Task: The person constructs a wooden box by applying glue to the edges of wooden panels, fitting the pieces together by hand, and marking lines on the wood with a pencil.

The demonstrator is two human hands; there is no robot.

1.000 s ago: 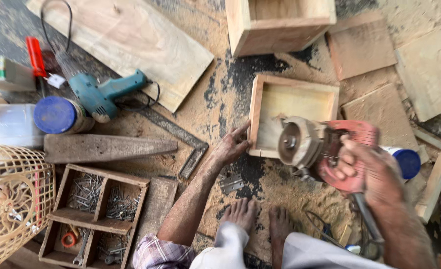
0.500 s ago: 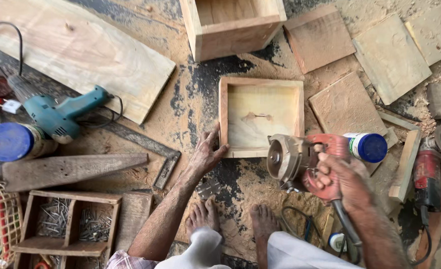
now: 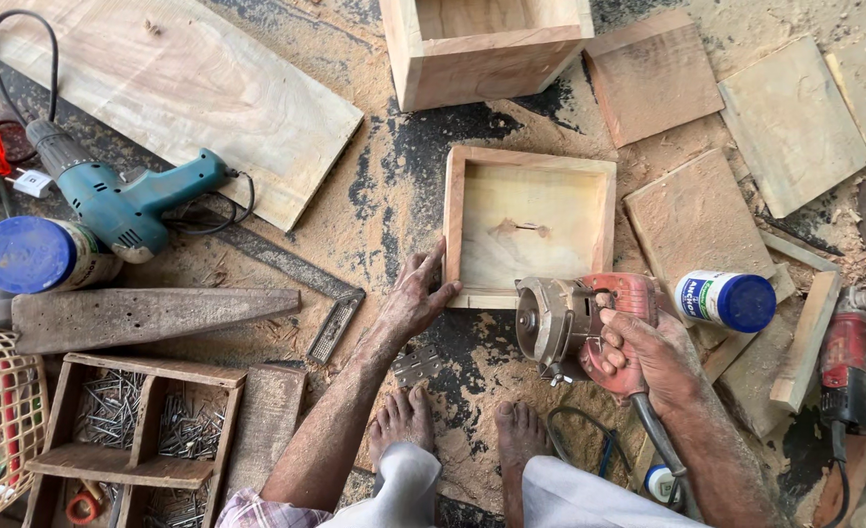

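Shallow wooden box (image 3: 531,227) lying open-side up on the sawdust-covered floor (image 3: 394,176), just ahead of the bare feet; left hand (image 3: 415,295) pressing its near-left corner, fingers spread; right hand (image 3: 648,354) with fingers wrapped tight round a red power cutter (image 3: 575,318) at the near rim; best results likely with the box pinned flat and the steadying hand kept away from the blade.

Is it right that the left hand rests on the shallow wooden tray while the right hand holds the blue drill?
Not quite. In the head view the left hand does rest on the wooden tray, but the right hand holds a red and grey power tool. The blue drill lies untouched on the floor.
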